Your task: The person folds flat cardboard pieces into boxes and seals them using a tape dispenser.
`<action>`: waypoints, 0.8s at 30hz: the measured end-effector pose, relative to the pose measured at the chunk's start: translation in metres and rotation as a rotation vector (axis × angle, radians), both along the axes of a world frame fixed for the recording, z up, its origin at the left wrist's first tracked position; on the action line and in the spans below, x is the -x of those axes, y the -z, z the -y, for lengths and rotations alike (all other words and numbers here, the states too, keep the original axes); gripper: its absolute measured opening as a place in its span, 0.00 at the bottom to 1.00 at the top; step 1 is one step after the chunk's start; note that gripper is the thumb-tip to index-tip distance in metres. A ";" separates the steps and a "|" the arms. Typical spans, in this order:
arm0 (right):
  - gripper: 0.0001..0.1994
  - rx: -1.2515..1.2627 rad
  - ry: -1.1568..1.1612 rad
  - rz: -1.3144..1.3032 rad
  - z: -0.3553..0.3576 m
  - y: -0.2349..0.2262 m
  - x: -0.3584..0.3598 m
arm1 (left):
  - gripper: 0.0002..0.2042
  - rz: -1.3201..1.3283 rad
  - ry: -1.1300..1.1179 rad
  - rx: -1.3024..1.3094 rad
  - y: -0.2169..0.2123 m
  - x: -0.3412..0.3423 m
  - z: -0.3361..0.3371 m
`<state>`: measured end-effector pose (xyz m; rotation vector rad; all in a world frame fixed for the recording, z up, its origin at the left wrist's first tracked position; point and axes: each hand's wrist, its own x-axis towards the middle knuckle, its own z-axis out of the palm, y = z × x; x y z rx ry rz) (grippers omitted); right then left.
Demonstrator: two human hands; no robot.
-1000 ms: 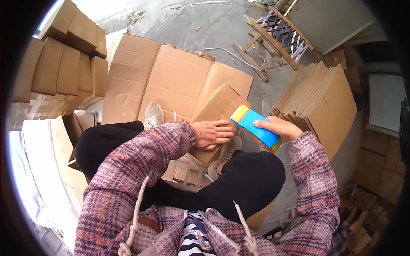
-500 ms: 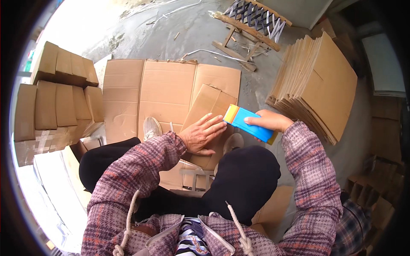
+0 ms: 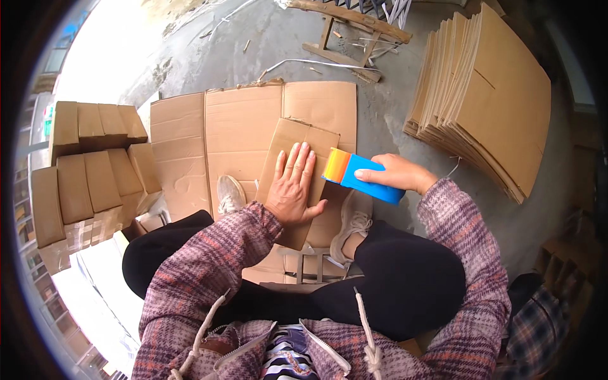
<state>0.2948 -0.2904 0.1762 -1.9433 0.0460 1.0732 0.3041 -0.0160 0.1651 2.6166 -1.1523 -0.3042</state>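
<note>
A narrow brown cardboard box (image 3: 278, 142) lies at a slant between my shoes, over an opened-out cardboard sheet (image 3: 244, 117). My left hand (image 3: 294, 187) rests flat on its top, fingers stretched out and thumb apart. In my right hand (image 3: 396, 177) is a blue tape dispenser (image 3: 373, 185) with an orange-yellow front end. The dispenser's front end is beside the box's right edge; whether it touches the box I cannot tell. My right thumb lies along the blue body, and the other fingers are mostly hidden beneath it.
Several closed boxes (image 3: 104, 180) are piled at the left, with white packages (image 3: 104, 297) nearer me. A tall stack of flat cardboard (image 3: 500, 101) stands at the right. Beyond the sheet is a wooden-framed stool (image 3: 354, 22). A plaid cloth (image 3: 538, 329) is at the lower right.
My left hand has turned so its fingers point away from me, flat on the box. The box has become more upright in view. The tape dispenser has shifted slightly toward the left.
</note>
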 end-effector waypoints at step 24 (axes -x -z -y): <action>0.37 0.078 0.055 0.015 0.035 0.067 0.024 | 0.47 0.049 0.013 -0.107 0.007 0.003 0.006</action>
